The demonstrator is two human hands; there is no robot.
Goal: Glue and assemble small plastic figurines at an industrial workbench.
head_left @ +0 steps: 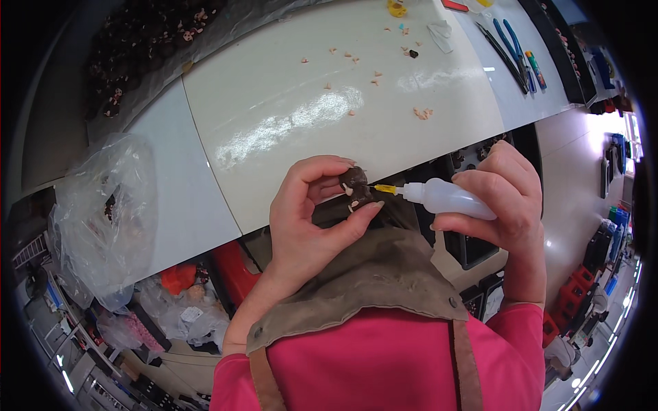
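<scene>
Between the thumb and fingers of my left hand (301, 216) is a small dark brown figure (354, 179) with pale pinkish parts on its side. My right hand (504, 195) is closed round a translucent squeeze bottle (442, 197), tilted nearly level. The bottle's yellow dispensing tip (387, 189) ends in a thin needle that points left and meets the figure, or comes very close; which of these I cannot tell. Both hands are just off the table's near edge, above my brown apron (363, 274).
Small pinkish pieces (423, 114) lie scattered over the white table (274, 89). A heap of dark pieces (147, 48) is at the far left, with a clear plastic bag (106, 226) nearer. Blue-handled pliers (510, 44) lie far right. A black tray (473, 250) sits below my right hand.
</scene>
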